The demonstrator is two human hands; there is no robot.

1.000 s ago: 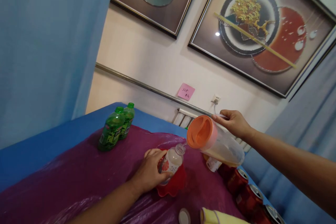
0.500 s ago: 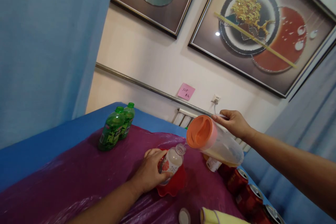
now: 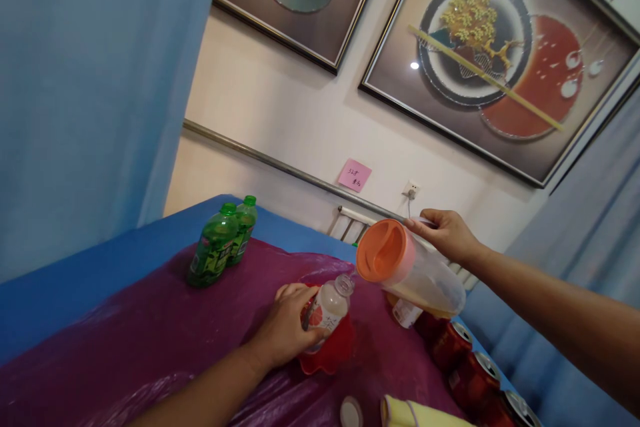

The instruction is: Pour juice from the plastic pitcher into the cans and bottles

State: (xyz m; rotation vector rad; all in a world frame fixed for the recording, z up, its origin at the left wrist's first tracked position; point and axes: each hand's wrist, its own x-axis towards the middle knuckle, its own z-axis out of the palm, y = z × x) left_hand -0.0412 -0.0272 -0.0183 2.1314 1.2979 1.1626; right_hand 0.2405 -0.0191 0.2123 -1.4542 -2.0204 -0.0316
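Note:
My left hand (image 3: 293, 323) is wrapped round a clear bottle (image 3: 330, 307) with a fruit label, its mouth uncapped and leaning right. Beneath the bottle is a red dish with a wavy rim (image 3: 333, 353). My right hand (image 3: 445, 233) grips the handle of a clear plastic pitcher (image 3: 425, 283) with an orange lid (image 3: 383, 250). The pitcher is tipped to the left, its lid close to the bottle's mouth, and pale yellowish liquid lies along its lower side. A thin stream seems to run between the two, though it is hard to make out.
Two green bottles (image 3: 215, 247) stand at the back left on purple plastic sheeting (image 3: 165, 327). Several red cans (image 3: 475, 380) line the right edge. A folded yellow cloth (image 3: 420, 413) and a round white cap (image 3: 351, 411) lie in front. Another labelled container (image 3: 406, 313) sits behind the pitcher.
Almost nothing differs. Both hands, the bottle and the tipped pitcher keep nearly the same places.

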